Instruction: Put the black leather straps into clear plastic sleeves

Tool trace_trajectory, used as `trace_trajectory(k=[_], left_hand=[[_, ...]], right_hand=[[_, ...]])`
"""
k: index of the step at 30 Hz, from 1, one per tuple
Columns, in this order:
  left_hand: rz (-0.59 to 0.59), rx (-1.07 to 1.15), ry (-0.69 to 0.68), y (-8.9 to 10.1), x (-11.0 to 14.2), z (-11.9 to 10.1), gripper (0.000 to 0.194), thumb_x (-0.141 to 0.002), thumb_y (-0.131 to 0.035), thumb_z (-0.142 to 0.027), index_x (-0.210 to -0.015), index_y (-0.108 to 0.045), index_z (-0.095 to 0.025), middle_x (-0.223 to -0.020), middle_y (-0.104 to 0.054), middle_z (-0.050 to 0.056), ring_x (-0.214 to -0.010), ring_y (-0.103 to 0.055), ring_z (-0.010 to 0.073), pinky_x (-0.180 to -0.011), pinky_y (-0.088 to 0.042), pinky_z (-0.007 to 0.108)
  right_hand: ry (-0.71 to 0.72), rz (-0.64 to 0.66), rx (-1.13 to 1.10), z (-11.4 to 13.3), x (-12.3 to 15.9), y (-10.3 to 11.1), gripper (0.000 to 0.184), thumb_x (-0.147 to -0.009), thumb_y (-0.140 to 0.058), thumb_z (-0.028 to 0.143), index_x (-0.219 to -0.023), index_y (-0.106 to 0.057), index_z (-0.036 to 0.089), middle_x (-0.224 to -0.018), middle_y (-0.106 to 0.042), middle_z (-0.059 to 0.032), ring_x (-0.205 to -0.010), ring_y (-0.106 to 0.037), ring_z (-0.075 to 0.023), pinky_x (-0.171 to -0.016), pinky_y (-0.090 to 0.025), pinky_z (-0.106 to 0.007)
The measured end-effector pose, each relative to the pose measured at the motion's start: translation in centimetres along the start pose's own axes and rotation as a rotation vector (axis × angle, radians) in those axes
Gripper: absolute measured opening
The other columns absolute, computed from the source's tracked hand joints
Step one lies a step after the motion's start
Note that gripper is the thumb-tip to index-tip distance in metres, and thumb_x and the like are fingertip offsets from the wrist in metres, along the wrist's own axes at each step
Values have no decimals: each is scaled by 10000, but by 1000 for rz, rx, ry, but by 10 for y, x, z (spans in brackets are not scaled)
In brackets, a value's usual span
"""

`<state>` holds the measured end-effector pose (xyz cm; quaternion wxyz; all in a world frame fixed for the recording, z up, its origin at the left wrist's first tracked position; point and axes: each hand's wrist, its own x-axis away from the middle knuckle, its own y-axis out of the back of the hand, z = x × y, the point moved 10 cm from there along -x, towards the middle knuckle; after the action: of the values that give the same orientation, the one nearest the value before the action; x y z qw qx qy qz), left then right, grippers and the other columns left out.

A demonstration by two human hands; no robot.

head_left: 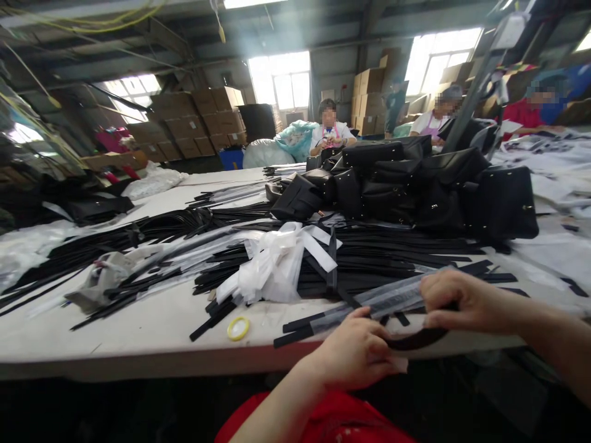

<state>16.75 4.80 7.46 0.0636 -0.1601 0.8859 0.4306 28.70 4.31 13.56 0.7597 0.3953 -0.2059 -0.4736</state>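
Note:
Close to the table's front edge, my left hand [357, 349] is closed around a black strap [418, 339]. A small white piece pokes out below its fingers. To the right, my right hand [455, 301] grips the same strap, which bows downward between the two hands. Just behind them lie black straps in clear plastic sleeves [392, 295]. A crumpled heap of white wrapping [277, 264] rests on a wide bundle of black straps [369, 246]. Left of my left hand sits a yellow roll of tape [238, 328], flat on the table.
A large pile of black bags [406, 184] stands at the back right of the table [152, 335]. More straps [138, 234] and clear plastic [37, 246] cover the left side. A grey cloth bundle [99, 283] lies nearer. Several people work beyond, with cardboard boxes [184, 123] behind.

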Motion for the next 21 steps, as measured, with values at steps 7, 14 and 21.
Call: trace_trajectory(k=[7,14,21], left_hand=[[-72,-75,192,13,33,-3,200,-889,-617,-318,-797,-757,-210,-787,-672,39,-717,-612,170,-661,-419,265],[-328,224,529,32,60,23,130,-778,-693,-231,-665,-752,-210,-690,-634,30,-615,-557,167,-575,-370,268],[-296,516,570,3,65,45,91,-719,-691,-151,-648,-738,-182,-822,-725,31,-824,-633,201,-759,-450,257]], right_hand=[[-460,-706,456,-126,62,153,624,-735,-499,837,-544,-550,246,-584,-516,-42,-614,-439,-190,-631,-338,-343],[-353,-539,-158,-93,13,49,711,-861,-338,783,-505,-632,241,-621,-632,-94,-651,-564,-231,-721,-444,-381],[-335,-24,-1020,-15,-47,-164,536,-863,-562,633,-1160,-707,212,-1210,-677,-87,-1178,-581,-271,-1069,-390,-418]])
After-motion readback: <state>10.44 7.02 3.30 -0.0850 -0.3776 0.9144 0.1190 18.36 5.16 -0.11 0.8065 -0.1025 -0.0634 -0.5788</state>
